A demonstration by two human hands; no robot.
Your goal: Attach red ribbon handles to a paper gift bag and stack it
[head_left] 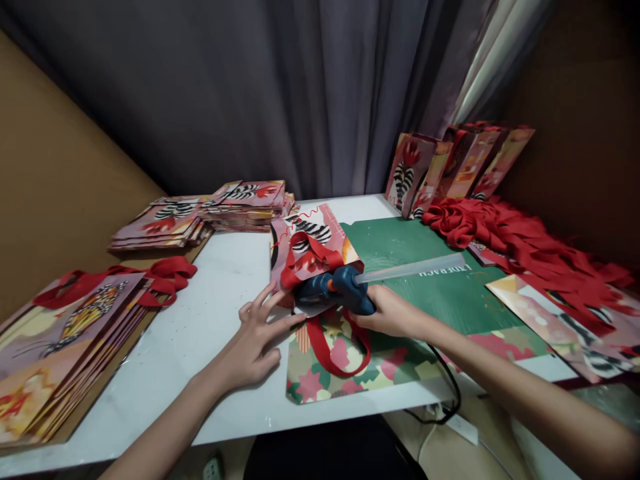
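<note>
In the head view, my right hand (pixel 383 312) is wrapped round a dark blue glue gun (pixel 345 288). A long translucent glue stick (pixel 413 268) juts from its back end, and its nozzle points left, down over the bag. Under it lies a flat pink paper bag (pixel 305 230) with a zebra-stripe print and a red ribbon handle (pixel 313 250). Another red ribbon loop (pixel 340 360) rests on the patterned sheet (pixel 320 383) below. My left hand (pixel 257 333) has its fingers spread, fingertips at the bag's left edge. The nozzle tip is hidden near the bag's mouth.
Stacks of flat bags (pixel 245 207) stand at the back left, and more with ribbons (pixel 75 340) at the front left. A green board (pixel 405 237) lies right of centre. Beyond it are a red ribbon heap (pixel 520 233) and upright bags (pixel 413 170). A black cord (pixel 456 387) hangs over the front edge.
</note>
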